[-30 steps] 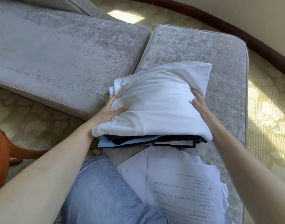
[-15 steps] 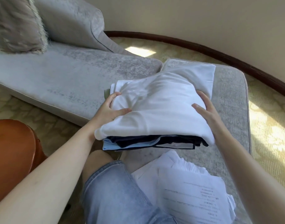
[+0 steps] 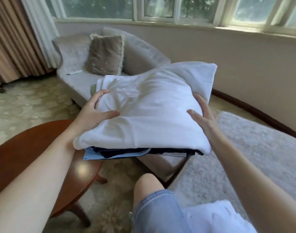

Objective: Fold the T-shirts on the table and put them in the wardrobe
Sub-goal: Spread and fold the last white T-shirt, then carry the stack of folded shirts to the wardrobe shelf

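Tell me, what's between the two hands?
The head view shows a stack of folded T-shirts between the left hand and right hand: white T-shirt on top, dark garment and light blue garment beneath.

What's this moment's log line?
left hand: grips T-shirt stack | right hand: grips same stack | stack: held in air, folded

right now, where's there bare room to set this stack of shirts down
Bare: the round brown wooden table at your left; the grey plush ottoman right of the folded T-shirt stack, beyond the white papers. Crowded: the grey chaise's head end, taken by the brown fringed cushion.
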`<move>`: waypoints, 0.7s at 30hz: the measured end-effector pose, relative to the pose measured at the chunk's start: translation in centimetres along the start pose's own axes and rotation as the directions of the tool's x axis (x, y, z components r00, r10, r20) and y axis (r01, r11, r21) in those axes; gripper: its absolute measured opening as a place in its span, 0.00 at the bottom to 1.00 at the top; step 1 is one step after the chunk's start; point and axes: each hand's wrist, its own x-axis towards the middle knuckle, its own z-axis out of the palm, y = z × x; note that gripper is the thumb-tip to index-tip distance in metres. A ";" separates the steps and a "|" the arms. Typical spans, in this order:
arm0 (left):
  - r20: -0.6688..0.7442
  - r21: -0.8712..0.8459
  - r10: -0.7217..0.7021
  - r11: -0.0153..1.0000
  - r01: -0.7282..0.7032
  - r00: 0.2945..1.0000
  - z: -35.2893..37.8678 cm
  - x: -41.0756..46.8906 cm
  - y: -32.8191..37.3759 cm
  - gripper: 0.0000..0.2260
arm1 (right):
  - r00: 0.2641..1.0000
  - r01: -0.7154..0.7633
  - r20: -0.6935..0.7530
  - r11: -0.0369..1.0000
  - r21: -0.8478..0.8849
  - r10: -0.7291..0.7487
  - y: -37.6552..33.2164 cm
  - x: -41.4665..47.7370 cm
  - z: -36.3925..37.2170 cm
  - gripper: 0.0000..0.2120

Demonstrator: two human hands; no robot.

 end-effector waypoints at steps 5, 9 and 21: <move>-0.121 -0.088 -0.067 0.995 0.056 0.990 -11.6 -0.6 -6.9 0.34 | 0.984 0.003 0.177 0.999 -0.047 0.005 -0.6 6.3 12.9 0.39; -0.292 -0.028 -0.053 0.998 0.047 0.955 -19.8 0.1 -12.9 0.34 | 0.962 0.055 0.271 0.998 -0.043 -0.041 0.8 11.7 23.6 0.40; -0.579 -0.079 -0.295 0.948 0.308 0.760 -40.0 -9.9 -13.4 0.34 | 0.764 -0.085 0.637 0.995 -0.060 0.104 -6.9 15.3 48.5 0.45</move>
